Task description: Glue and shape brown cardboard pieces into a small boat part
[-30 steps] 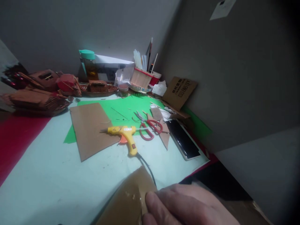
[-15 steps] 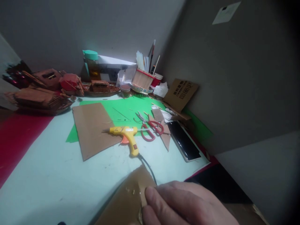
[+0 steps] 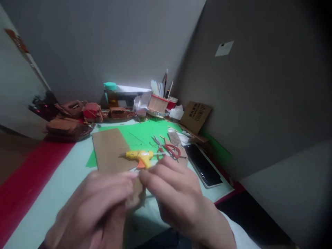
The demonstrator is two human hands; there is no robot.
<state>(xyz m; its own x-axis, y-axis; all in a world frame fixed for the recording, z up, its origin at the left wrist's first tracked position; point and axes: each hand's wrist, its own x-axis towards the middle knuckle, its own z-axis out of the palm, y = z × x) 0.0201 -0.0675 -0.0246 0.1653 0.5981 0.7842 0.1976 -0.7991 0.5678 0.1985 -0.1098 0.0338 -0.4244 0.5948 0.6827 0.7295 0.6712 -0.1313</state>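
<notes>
I've got the left hand and right hand with fingers pinched together on a cardboard piece, yellow glue gun just beyond, 12 o'clock.

The left hand and the right hand, both seen from the back, meet before the body with fingertips close together. The left enters from the lower left, its fingers bent and lying alongside one another. The right, fingers curled inward, points leftward; its wrist slopes down into a white sleeve.
</notes>
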